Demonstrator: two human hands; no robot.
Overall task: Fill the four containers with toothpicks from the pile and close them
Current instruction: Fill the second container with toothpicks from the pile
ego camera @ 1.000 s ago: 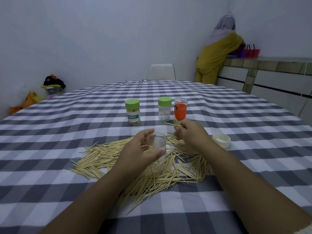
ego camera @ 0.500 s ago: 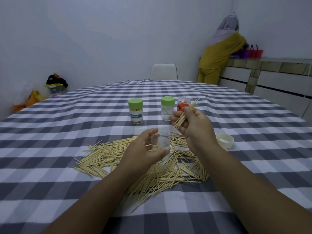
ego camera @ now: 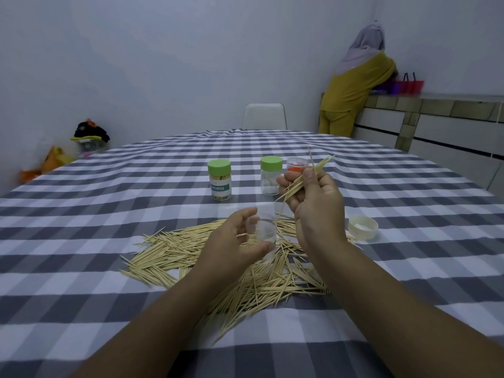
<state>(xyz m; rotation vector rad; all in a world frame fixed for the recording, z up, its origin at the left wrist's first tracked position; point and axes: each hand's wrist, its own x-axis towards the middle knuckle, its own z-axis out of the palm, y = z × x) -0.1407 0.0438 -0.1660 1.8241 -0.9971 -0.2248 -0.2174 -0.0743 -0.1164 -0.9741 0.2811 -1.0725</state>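
Left hand [ego camera: 234, 241]: gripping the clear container [ego camera: 264, 233], fingers and thumb curling round its wall, mouth facing up.
Right hand [ego camera: 313, 203]: pinching a bundle of toothpicks [ego camera: 302, 181] mid-length, tips fanning above and below the fingers, sitting above and just beyond the clear container.
Pile [ego camera: 223, 257]: lying loose on the checked tablecloth [ego camera: 81, 227], spreading beneath and to both sides of the left-hand grip.
Closed containers: two green-lidded jars [ego camera: 219, 178] [ego camera: 270, 174] and a red-labelled one [ego camera: 296, 166], standing beyond the right-hand grip.
White lid [ego camera: 362, 227]: resting open side up, right of both grips.
Handling (a judgement): toothpicks seeming light, stiff, prone to splaying, so gripping best near the middle; clear container probably light and slippery, so wrapping its wall.
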